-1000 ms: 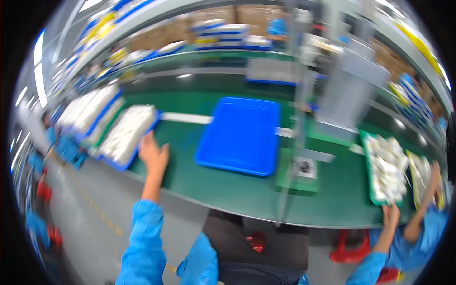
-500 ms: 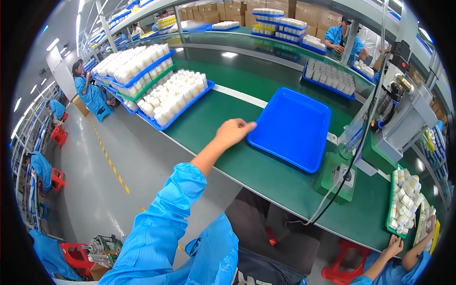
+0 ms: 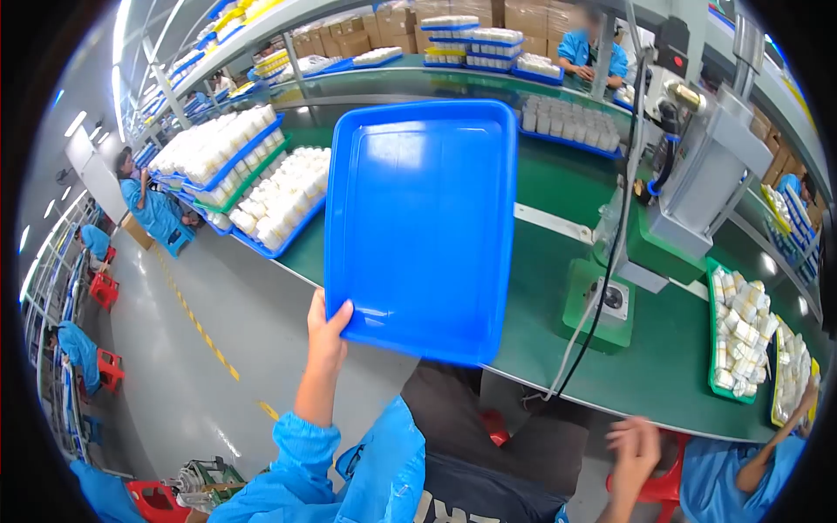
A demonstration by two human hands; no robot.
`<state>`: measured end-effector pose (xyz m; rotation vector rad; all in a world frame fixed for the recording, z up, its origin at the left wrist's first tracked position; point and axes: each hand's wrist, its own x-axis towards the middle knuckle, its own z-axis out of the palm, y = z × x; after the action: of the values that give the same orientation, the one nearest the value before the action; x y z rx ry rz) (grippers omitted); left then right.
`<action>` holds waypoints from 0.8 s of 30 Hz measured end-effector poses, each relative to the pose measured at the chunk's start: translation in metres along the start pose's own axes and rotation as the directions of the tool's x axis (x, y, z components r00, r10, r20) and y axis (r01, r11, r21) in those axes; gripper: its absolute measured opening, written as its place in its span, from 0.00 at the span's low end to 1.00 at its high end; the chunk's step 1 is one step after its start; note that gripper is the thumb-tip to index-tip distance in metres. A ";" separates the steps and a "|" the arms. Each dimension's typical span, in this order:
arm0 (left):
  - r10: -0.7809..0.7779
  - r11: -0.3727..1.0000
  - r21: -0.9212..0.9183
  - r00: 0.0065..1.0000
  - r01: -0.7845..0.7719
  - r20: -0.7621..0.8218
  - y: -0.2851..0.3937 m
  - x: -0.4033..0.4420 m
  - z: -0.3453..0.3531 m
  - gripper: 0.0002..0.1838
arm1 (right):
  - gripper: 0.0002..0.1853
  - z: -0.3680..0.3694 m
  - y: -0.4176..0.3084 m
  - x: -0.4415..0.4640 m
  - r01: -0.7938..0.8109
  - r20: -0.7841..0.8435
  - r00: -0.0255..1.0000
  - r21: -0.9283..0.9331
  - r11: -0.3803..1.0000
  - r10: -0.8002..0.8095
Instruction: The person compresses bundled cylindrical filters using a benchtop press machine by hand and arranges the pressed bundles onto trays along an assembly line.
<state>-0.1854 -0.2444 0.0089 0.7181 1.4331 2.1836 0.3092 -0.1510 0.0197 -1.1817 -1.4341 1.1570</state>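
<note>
My left hand (image 3: pixel 328 336) grips a blue plastic tray (image 3: pixel 423 227) by its lower left corner, thumb over the rim and fingers behind. The tray is tilted up toward me above the bench edge, and its inside is bare. My right hand (image 3: pixel 635 449) is at the lower right, in front of the bench edge and blurred; its fingers are loosely bent, with nothing visible in them. Beyond it, a green tray (image 3: pixel 713 340) of white, wrapped-looking pieces lies on the green bench (image 3: pixel 523 349).
Stacked trays of white cylinders (image 3: pixel 218 157) stand at the left. A bench press (image 3: pixel 697 183) with hanging cables and a green base fixture (image 3: pixel 602 305) is on the right. Another tray of whitish pieces (image 3: pixel 571 122) lies behind. A co-worker's arm (image 3: pixel 776 449) reaches in at the far right.
The blue tray, which lay flat on the bench beside my left hand, is now lifted, tilted and held by it. My right hand has moved left, away from the green tray.
</note>
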 end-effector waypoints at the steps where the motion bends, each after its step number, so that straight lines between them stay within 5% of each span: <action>1: -0.016 1.000 -0.018 1.000 0.016 0.010 0.008 -0.015 0.000 0.12 | 0.19 0.033 -0.003 -0.005 0.066 0.257 0.963 0.070 0.995 -0.082; 4: -0.042 0.992 0.122 0.999 0.039 0.024 0.012 -0.059 0.001 0.22 | 0.47 0.109 -0.025 -0.033 -0.166 0.823 0.568 0.141 0.976 -0.022; 6: -0.152 0.965 0.222 0.987 0.140 0.041 0.022 -0.096 0.025 0.27 | 0.33 0.153 -0.014 -0.052 -0.078 0.740 0.611 0.411 0.908 -0.282; 7: -0.092 0.944 0.326 0.987 0.045 0.130 0.016 -0.112 0.032 0.28 | 0.31 0.170 0.013 -0.056 -0.195 0.641 0.743 0.483 0.853 -0.193; 8: -0.237 0.956 0.217 0.957 0.198 0.169 0.011 -0.130 0.042 0.35 | 0.30 0.180 0.011 -0.060 -0.337 0.564 0.818 0.630 0.700 -0.113; 10: -0.354 0.911 0.322 0.889 0.257 0.291 0.022 -0.155 0.061 0.33 | 0.25 0.190 0.005 -0.065 -0.280 0.281 0.954 0.726 0.628 0.101; 12: -0.456 0.853 0.471 0.760 0.224 0.463 0.026 -0.163 0.063 0.27 | 0.25 0.163 0.008 -0.058 -0.516 0.333 0.854 0.639 0.571 0.399; 13: -0.300 0.916 0.397 0.748 0.052 0.592 0.022 -0.162 0.063 0.26 | 0.22 0.159 -0.008 -0.061 -0.439 0.244 0.891 0.676 0.592 0.382; 14: -0.137 0.949 0.294 0.693 -0.112 0.708 0.015 -0.159 0.065 0.25 | 0.22 0.125 0.070 -0.045 -0.700 0.679 0.714 0.681 0.217 0.170; 16: 0.051 0.995 0.016 0.622 -0.103 0.781 -0.008 -0.141 0.063 0.25 | 0.23 0.119 0.007 -0.062 -0.372 0.180 0.916 0.718 0.589 0.359; 18: 0.171 0.974 0.015 0.784 -0.225 0.597 -0.002 -0.112 0.058 0.21 | 0.24 0.081 0.036 -0.065 -0.363 0.183 0.916 0.758 0.542 0.357; 19: 0.133 0.976 0.107 0.905 -0.191 0.405 0.003 -0.096 0.055 0.16 | 0.25 0.062 0.049 -0.065 -0.365 0.203 0.912 0.798 0.480 0.356; 20: 0.271 0.936 0.164 0.935 -0.312 0.228 0.007 -0.075 0.050 0.12 | 0.25 0.047 0.057 -0.064 -0.330 0.146 0.916 0.805 0.493 0.375; 21: 0.301 0.901 0.321 0.953 -0.291 0.020 0.020 -0.056 0.042 0.10 | 0.26 0.033 0.067 -0.065 -0.307 0.091 0.914 0.790 0.530 0.395; 24: 0.499 0.787 0.523 0.836 -0.326 -0.229 0.006 0.016 -0.023 0.10 | 0.28 -0.003 0.078 -0.078 -0.246 -0.048 0.883 0.800 0.547 0.468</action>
<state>-0.2126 -0.2535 0.0098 0.9075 2.2270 2.4090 0.3315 -0.2201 -0.0631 -0.9349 -0.3439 1.6123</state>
